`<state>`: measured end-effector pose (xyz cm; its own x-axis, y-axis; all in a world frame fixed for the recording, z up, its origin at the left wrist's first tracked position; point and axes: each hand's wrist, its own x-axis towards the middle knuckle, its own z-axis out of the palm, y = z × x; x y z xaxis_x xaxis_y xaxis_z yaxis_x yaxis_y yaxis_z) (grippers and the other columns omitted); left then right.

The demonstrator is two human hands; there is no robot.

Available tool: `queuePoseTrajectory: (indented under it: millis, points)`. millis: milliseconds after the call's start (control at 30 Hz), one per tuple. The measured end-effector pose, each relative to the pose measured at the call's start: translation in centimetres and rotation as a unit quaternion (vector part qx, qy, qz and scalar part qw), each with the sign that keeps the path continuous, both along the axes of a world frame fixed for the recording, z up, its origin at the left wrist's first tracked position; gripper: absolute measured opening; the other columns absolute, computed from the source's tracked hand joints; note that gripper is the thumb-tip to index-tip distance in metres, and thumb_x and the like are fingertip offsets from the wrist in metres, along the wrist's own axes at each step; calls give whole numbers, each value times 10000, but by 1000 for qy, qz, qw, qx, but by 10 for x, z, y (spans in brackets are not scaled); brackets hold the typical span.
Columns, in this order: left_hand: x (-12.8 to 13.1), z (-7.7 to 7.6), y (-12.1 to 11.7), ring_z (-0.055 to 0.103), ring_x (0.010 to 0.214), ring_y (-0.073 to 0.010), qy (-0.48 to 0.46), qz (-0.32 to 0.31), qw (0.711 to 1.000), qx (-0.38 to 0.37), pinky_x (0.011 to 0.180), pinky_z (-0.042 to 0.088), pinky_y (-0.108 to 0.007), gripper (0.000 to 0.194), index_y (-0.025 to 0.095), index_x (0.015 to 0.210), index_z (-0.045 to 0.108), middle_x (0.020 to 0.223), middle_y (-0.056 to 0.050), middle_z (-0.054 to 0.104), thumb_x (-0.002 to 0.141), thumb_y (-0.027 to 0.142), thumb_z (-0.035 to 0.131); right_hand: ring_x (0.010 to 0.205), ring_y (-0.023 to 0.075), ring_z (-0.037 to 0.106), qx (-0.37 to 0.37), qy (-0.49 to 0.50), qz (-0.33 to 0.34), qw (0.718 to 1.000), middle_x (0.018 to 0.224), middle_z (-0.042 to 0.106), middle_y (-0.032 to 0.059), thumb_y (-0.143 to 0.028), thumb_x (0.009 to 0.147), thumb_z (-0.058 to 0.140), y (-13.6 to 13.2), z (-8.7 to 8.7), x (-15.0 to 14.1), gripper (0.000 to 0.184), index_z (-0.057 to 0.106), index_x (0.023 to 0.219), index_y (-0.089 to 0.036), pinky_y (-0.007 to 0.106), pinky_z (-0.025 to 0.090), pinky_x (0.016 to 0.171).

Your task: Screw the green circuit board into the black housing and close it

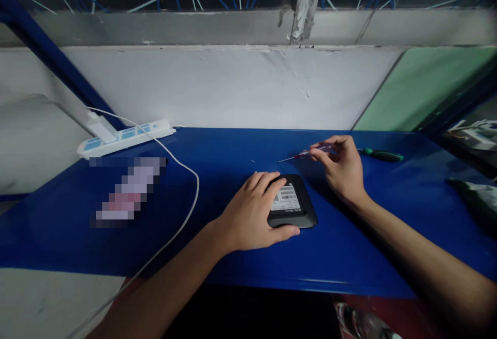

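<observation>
While the left hand lies spread across the black device, centrally on the worktop, presumably to steady it, the right hand pinches a screwdriver pointing left, far side, likely for control.

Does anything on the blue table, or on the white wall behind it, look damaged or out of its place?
A tiny pale piece lies loose on the blue table, beyond the left hand; it is too small to identify. The white wall also shows scuff marks, probably wear.
</observation>
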<state>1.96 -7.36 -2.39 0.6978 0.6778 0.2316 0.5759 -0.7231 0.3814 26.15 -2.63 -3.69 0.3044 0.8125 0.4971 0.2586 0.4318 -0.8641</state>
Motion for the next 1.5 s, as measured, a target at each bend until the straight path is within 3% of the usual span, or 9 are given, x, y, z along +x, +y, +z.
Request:
queuePoseTrajectory:
  millis: [233,367,700,1500]
  points:
    - [-2,-4,4,314,1412,-400,0,67,998,10,1148,335,-600,937,94,1430,420,1530,-224,370,763,697,680,718,180,684,30,81,-32,996,806,661,-2,-338,730,819,-6,14,1,341,569,951,-266,376,624,672]
    - [-3,-6,7,349,1388,-409,-27,100,995,10,1114,375,-618,945,124,1394,434,1500,-220,399,704,694,738,652,160,665,7,113,-24,993,796,643,-10,-388,760,800,-9,16,3,317,616,985,-263,363,611,632]
    - [-4,-6,10,376,1382,-398,-35,97,995,-7,1127,373,-597,907,124,1376,434,1467,-212,441,709,644,762,585,105,622,-40,140,62,987,789,669,-21,-411,810,762,-11,14,2,275,663,1015,-258,281,548,586]
    - [-3,-6,11,374,1387,-396,-36,103,994,-12,1134,377,-589,899,150,1373,442,1467,-196,448,696,645,764,558,107,626,-112,142,98,979,757,662,-23,-438,796,759,-14,16,-3,323,662,1022,-228,295,524,580]
